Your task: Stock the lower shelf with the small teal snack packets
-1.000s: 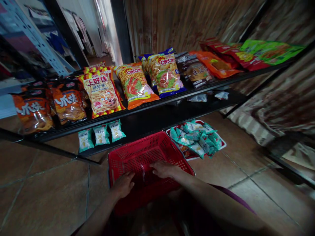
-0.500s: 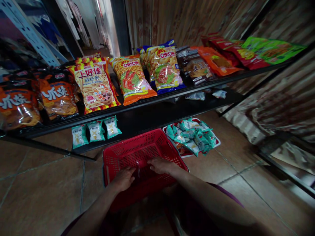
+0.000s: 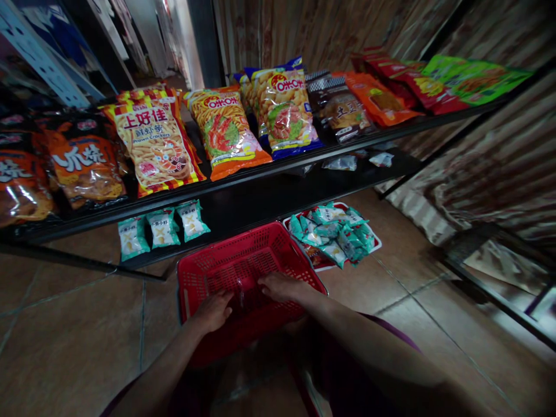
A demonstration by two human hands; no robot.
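A red plastic basket (image 3: 226, 263) stands on the tiled floor in front of a low black shelf (image 3: 260, 200). Both my hands reach down into it. My left hand (image 3: 212, 310) and my right hand (image 3: 278, 286) are curled around a thin clear plastic bag (image 3: 244, 289) between them, inside the basket. What the bag holds, if anything, I cannot make out. Three small teal snack packets (image 3: 156, 229) lie on the low shelf just left of the basket. A red-rimmed tray (image 3: 376, 244) heaped with several more teal packets (image 3: 332, 234) sits on the floor to the basket's right.
The upper shelf (image 3: 243, 174) carries large snack bags: dark orange ones (image 3: 82, 165) at left, prawn crackers (image 3: 154, 145), orange and blue bags (image 3: 282, 113), red and green ones (image 3: 473, 78) at right. Patterned fabric (image 3: 478, 179) hangs at the right. A doorway (image 3: 169, 40) opens at the back.
My hands stay in the basket on the clear bag and have drawn slightly closer together. The view has drifted right and down, so everything sits a little further left and higher in the picture.
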